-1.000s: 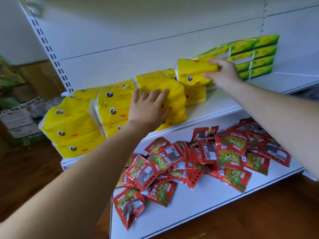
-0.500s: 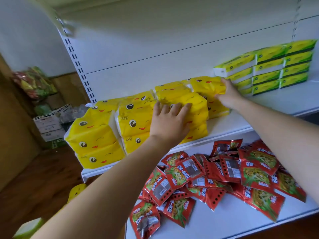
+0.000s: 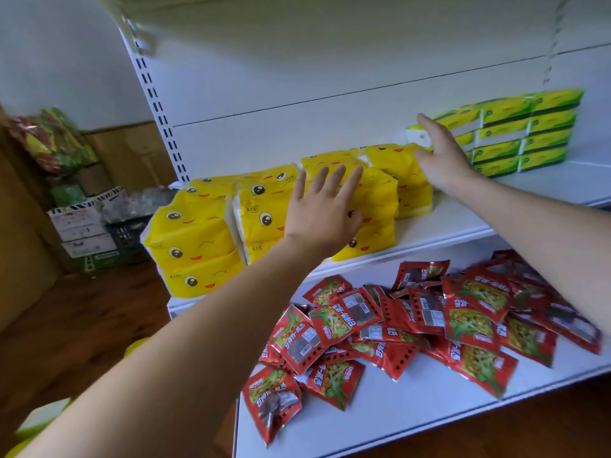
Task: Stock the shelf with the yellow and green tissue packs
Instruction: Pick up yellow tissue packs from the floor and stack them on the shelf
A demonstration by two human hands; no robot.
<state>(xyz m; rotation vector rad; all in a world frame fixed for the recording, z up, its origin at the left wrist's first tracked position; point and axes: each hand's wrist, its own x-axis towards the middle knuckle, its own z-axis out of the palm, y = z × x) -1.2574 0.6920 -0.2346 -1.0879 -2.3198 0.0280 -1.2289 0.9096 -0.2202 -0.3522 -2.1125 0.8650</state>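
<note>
Yellow tissue packs [image 3: 201, 239] with cartoon faces stand in stacks along the left half of the white shelf [image 3: 469, 223]. Green and yellow tissue packs [image 3: 515, 133] are stacked at the shelf's right. My left hand [image 3: 322, 209] is open, fingers spread, resting flat against the front of the middle yellow stack. My right hand [image 3: 439, 153] is open with fingers apart, hovering just right of the rightmost yellow stack [image 3: 396, 166] and in front of the green packs, holding nothing.
Several red snack packets [image 3: 463, 325] lie scattered on the lower white shelf [image 3: 396, 421]. Cardboard boxes and a dark crate [image 3: 96, 226] sit on the wooden floor to the left, with bagged goods above them. Pale green and yellow items [image 3: 43, 418] lie at the bottom left.
My right hand has let go of the yellow pack it set on the rightmost stack and lifted away, open. My left hand's fingers have spread. The view has shifted left.
</note>
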